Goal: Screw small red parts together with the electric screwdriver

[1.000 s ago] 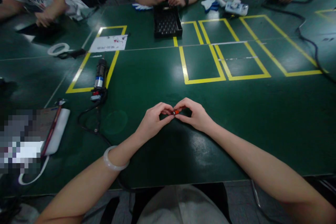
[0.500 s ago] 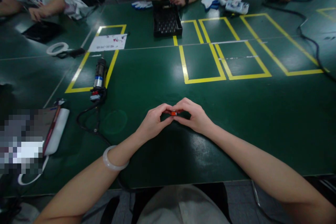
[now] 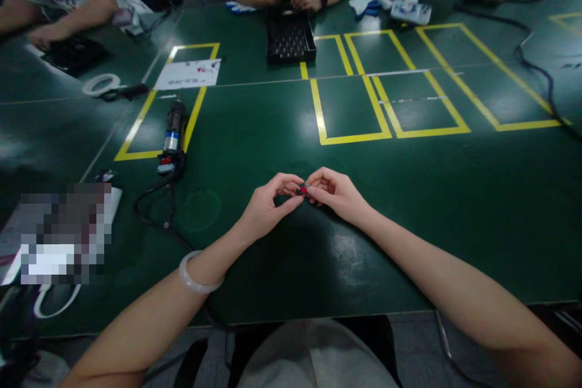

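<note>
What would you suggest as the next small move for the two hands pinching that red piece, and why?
Probably steady the small red piece with the left hand and let the right hand make a slight adjustment. Both hands grip it by fingertips alone, it barely shows between them, and a slip could drop it onto the green table.

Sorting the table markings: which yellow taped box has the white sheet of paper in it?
The far-left box, left of the black tray: the sheet lies across its far end and a tool by its right edge.
</note>
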Motion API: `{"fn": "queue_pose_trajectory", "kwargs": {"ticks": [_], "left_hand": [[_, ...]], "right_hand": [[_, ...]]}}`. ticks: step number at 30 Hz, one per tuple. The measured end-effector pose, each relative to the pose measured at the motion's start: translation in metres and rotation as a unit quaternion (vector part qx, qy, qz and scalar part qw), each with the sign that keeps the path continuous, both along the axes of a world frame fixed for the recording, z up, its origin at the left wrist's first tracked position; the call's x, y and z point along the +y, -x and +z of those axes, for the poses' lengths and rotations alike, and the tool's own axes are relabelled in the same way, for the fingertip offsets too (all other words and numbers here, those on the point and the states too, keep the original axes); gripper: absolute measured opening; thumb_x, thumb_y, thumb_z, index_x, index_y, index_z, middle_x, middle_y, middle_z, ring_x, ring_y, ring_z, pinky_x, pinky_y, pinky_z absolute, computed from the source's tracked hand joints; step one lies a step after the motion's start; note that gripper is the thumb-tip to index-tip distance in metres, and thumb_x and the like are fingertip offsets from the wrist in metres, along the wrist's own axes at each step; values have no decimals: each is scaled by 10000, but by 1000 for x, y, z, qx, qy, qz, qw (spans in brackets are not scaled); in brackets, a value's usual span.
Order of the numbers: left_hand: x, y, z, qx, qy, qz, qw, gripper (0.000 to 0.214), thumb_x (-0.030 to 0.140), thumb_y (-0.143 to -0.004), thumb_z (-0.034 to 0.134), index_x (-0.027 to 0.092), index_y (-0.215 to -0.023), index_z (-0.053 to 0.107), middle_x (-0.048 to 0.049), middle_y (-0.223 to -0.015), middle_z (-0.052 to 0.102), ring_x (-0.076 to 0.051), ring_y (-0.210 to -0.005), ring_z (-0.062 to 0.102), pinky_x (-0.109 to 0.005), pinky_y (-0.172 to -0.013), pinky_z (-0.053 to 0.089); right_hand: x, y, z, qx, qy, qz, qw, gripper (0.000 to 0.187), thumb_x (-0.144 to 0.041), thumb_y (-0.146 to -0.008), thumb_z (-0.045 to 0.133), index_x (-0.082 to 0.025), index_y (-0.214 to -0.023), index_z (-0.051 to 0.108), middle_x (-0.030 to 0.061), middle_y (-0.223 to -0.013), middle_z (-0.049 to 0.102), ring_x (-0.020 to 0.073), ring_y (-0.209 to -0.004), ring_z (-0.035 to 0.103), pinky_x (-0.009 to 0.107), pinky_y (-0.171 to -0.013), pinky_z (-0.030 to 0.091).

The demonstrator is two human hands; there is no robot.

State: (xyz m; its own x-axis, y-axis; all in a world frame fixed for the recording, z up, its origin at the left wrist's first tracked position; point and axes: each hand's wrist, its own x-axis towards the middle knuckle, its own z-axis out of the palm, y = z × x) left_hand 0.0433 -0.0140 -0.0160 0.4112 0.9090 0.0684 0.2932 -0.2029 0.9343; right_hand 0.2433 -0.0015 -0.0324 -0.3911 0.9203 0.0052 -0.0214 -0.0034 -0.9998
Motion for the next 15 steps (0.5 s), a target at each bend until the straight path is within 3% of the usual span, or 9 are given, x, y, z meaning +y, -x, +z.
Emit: {"fn": "queue_pose_trajectory", "kwargs": {"ticks": [6,15], "left_hand": [[0,-1,-1,-18,7,4,1000,316,318,-867,649,166,-1139,591,-77,-1036,689,-188,-954,663,-341,-895,530],[2,2,4,52,-66,18,996,174,281,-881,624,168,-1013,618,-56,-990,668,-184,-945,641,-325,-885,502]], "right_hand": [[3,-1,-1,39,53,19,998,277,-416,-816,693,-166,-880,590,17,-762,682,107,-623,627,232,-562,501],[1,-1,-2,24,-25,23,999,212,-254,-789,687,-193,-927,538,-10,-845,601,84,-641,552,221,-580,457]]}}
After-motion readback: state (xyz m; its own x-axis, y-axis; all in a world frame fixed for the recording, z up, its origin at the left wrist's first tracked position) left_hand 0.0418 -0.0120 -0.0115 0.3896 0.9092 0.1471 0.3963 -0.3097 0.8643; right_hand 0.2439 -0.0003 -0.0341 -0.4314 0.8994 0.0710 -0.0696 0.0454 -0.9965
